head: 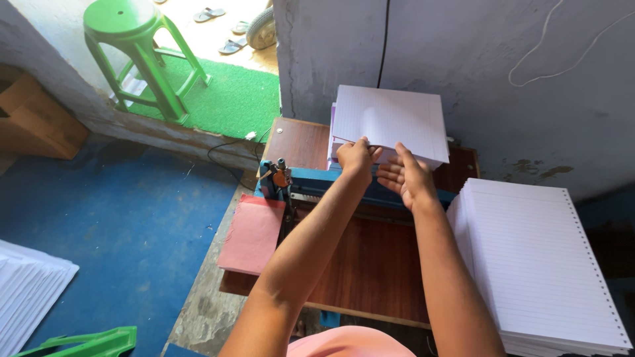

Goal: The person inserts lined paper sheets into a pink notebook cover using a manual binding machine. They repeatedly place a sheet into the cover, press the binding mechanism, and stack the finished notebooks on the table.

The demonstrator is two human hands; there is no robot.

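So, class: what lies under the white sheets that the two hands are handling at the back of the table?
Under the white sheets lie further stacked sheets, some with lilac edges, beside the blue machine. The left hand and right hand cover the front edge; the table beneath is hidden.

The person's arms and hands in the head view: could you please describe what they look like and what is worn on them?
Both forearms are bare, with no sleeves reaching them. The left hand and right hand wear no gloves, and no rings, watch or bracelet show. A pink garment appears at the bottom edge, near the body.
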